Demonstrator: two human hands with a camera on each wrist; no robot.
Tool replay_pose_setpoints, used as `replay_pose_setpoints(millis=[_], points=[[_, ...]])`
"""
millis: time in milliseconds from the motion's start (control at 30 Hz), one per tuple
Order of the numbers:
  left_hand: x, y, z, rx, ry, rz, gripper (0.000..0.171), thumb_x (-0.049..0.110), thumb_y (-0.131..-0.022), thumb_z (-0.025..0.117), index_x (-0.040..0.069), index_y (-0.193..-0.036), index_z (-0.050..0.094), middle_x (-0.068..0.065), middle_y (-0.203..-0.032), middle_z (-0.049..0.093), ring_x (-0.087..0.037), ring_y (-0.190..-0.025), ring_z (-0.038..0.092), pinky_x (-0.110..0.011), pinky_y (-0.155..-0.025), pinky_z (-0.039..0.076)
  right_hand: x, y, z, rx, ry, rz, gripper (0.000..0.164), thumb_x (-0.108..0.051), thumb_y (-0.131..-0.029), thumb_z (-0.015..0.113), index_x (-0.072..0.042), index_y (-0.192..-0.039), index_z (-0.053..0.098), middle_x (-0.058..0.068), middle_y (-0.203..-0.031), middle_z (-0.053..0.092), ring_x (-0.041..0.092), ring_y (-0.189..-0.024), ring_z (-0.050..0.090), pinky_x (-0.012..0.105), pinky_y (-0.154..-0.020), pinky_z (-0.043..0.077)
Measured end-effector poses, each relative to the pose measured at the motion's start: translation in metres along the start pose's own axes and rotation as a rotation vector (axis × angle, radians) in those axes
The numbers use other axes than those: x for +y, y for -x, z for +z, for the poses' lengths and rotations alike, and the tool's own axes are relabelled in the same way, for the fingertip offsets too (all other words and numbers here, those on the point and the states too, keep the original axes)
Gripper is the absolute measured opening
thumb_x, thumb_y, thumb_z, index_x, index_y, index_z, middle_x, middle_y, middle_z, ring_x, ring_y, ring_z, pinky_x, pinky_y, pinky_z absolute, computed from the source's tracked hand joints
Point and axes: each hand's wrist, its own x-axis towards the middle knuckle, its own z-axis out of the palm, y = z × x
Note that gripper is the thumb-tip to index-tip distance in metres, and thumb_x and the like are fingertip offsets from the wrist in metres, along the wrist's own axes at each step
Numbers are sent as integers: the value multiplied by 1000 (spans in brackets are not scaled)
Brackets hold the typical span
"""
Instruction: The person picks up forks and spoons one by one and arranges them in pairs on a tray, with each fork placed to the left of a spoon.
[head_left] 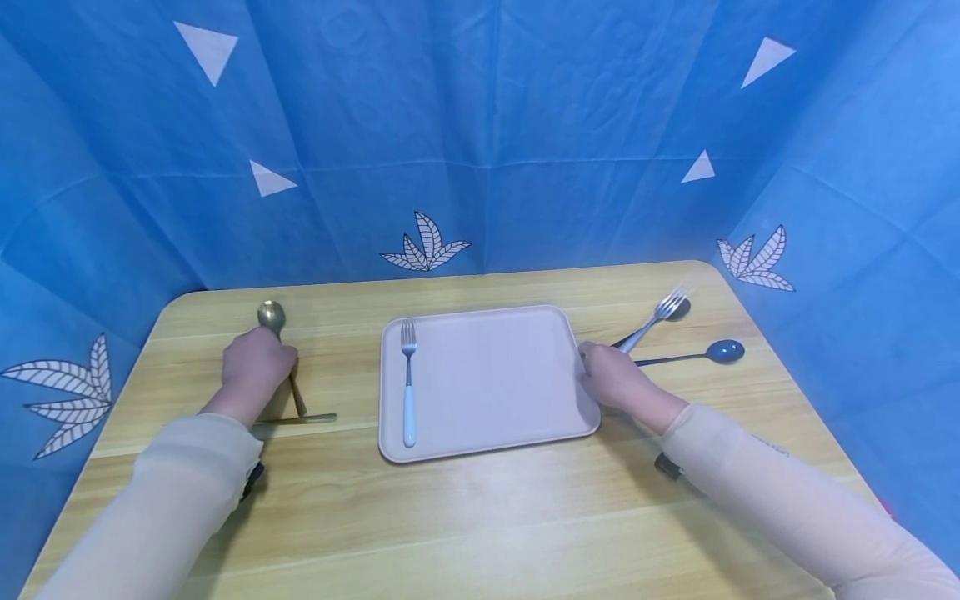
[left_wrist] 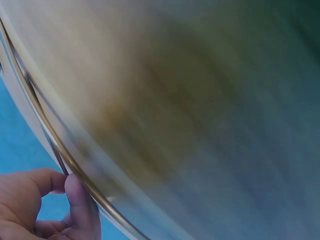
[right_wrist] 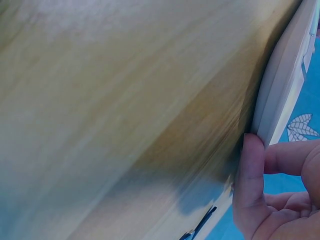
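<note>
At the left of the table, my left hand [head_left: 258, 362] pinches the handle of a gold spoon [head_left: 272, 317], its bowl pointing away from me. Beside it lies another thin gold utensil [head_left: 315, 417], partly hidden under my wrist. In the left wrist view the thumb and finger [left_wrist: 75, 200] meet at a thin handle. On the other side, my right hand [head_left: 618, 375] grips the right edge of a pale tray [head_left: 487, 375], thumb and finger on its rim in the right wrist view. A fork with a light blue handle [head_left: 408, 392] lies on the tray's left part.
Right of the tray, a fork with a light handle [head_left: 663, 308] crosses a dark spoon [head_left: 680, 309]. Another dark spoon [head_left: 723, 351] lies nearer me. Behind the wooden table [head_left: 480, 517] hangs a blue curtain [head_left: 480, 125], which also runs along both sides.
</note>
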Motion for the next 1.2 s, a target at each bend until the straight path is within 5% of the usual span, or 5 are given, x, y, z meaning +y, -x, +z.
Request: replay_pose_setpoints(millis=[1200], points=[[19, 2, 10, -18, 27, 35, 30, 15, -91, 53, 9, -63, 44, -5, -55, 39, -24, -53, 42, -35, -49, 37, -2, 1, 1, 2, 1, 13, 13, -6, -94, 59, 3, -103, 60, 8, -73, 57, 25, -71, 58, 38, -64, 51]])
